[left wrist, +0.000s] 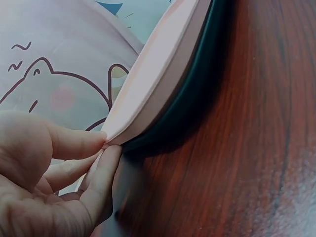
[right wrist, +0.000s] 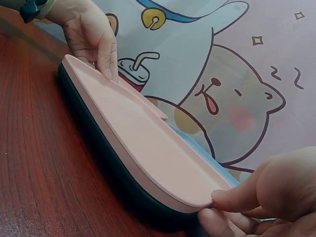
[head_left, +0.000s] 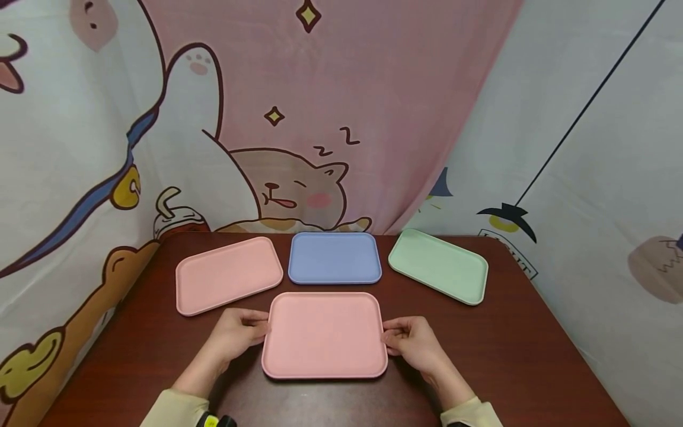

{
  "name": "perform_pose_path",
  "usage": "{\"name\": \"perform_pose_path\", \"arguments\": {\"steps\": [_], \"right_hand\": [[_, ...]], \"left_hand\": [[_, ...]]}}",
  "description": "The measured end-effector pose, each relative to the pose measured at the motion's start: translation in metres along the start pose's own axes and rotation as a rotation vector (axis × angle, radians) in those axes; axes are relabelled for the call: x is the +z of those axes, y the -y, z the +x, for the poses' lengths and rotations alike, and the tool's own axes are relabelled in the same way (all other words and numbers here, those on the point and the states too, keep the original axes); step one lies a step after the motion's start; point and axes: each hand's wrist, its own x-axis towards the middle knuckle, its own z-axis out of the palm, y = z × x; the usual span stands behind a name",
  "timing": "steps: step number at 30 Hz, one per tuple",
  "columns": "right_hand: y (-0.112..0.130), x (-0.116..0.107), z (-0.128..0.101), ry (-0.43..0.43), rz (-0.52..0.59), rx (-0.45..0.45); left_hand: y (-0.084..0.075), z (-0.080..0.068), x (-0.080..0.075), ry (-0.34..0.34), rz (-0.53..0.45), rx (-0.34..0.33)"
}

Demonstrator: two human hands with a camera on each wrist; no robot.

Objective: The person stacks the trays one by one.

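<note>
A pink rectangular tray (head_left: 324, 335) with rounded corners lies at the front middle of the table, its inside bare. My left hand (head_left: 235, 335) pinches its left edge, thumb at the rim and fingers lower down, as the left wrist view shows. At the opposite edge my right hand (head_left: 418, 345) pinches the rim between thumb and fingers. Both wrist views show a dark green band (right wrist: 98, 133) under the pink tray; whether it is another tray or a shadow I cannot tell.
Behind the held tray stand three more: a second pink tray (head_left: 229, 276) turned at the left, a blue tray (head_left: 335, 258) in the middle and a green tray (head_left: 439, 267) angled at the right. A cartoon-print curtain (head_left: 373, 89) hangs behind the dark wooden table (head_left: 512, 356).
</note>
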Motion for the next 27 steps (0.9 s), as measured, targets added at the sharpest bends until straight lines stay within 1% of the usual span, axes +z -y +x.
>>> {"name": "perform_pose_path", "arguments": {"steps": [5,14,22,27], "right_hand": [[0.0002,-0.0005,-0.0016,-0.008,-0.015,0.008],[-0.0013,-0.0047,-0.0027,0.002,-0.035,0.022],[-0.0020,-0.0057,-0.0032,0.011,-0.027,0.026],[0.0004,-0.0089,-0.0031,0.026,-0.011,0.026]], "left_hand": [[0.0000,0.0005,0.0020,-0.001,-0.001,-0.012],[-0.0026,0.0001,0.0046,0.010,-0.027,-0.010],[-0.0016,0.0011,0.0029,0.024,-0.039,-0.013],[-0.0011,0.0014,0.0017,0.029,-0.037,-0.031]]}}
